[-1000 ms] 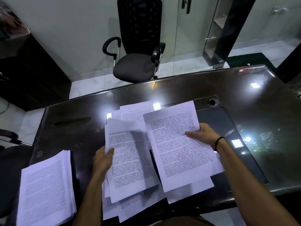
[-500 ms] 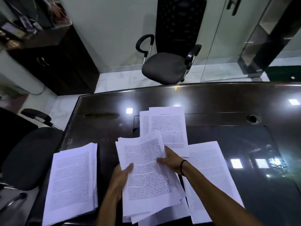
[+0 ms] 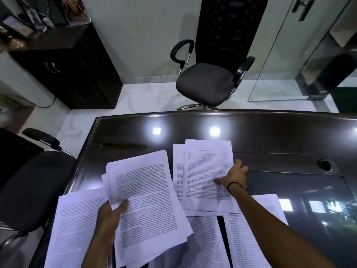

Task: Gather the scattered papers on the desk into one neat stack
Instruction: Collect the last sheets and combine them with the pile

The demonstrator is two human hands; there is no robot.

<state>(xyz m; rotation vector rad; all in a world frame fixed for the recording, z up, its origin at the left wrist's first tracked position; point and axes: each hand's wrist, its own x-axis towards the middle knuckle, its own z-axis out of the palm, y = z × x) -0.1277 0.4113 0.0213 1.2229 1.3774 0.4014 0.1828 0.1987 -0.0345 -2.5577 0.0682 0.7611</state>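
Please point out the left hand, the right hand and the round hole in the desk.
Left hand (image 3: 110,213): head view, back of hand.
Right hand (image 3: 234,176): head view, back of hand.
Round hole in dark desk (image 3: 325,165): head view, its centre.

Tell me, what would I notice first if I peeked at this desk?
White papers everywhere on the shiny dark desk. The left hand holds up a bundle in the middle, while the right hand grips more sheets just beyond it. A thick pile sits at the left edge, and an empty chair waits across the desk.
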